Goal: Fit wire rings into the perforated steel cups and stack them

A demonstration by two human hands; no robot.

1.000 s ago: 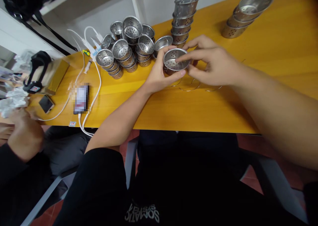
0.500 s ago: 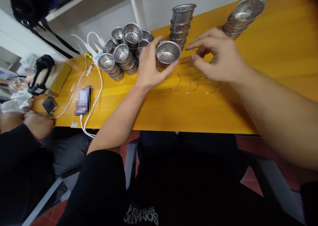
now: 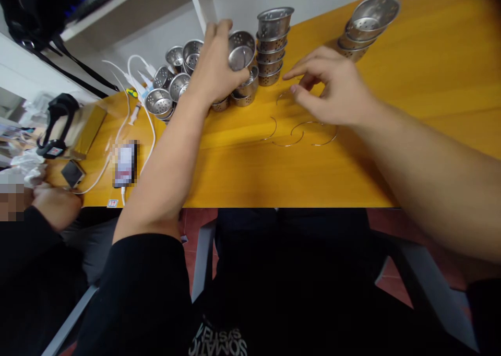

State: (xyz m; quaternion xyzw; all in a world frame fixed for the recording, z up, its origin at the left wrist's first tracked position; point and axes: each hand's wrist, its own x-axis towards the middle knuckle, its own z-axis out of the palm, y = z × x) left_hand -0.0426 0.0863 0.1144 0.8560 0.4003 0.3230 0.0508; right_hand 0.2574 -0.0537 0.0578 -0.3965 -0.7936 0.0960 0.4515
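Observation:
My left hand (image 3: 215, 66) is closed on a perforated metal cup (image 3: 241, 53), thumb below and fingers behind, at the right end of the clustered cups. Directly beneath it are other stacked cups (image 3: 247, 87), partly hidden by my hand. My right hand (image 3: 326, 87) hovers over the table, its thumb and forefinger curved with a small gap between the tips. Just by those fingertips is a thin bent wire (image 3: 277, 99). Several more curved wires (image 3: 287, 145) lie on the wood nearer to me.
A tall stack of cups (image 3: 272, 58) stands at the back middle, and a shorter stack (image 3: 358, 37) back right. On the left are a phone (image 3: 126, 163), white cables (image 3: 153, 131), a syringe (image 3: 135, 114) and a black device (image 3: 73, 173). A person's arm (image 3: 58, 207) rests at far left.
My left hand has moved the cup left and away from me, from the open table to the cluster. My right hand keeps nearly the same pose. The view has shifted slightly.

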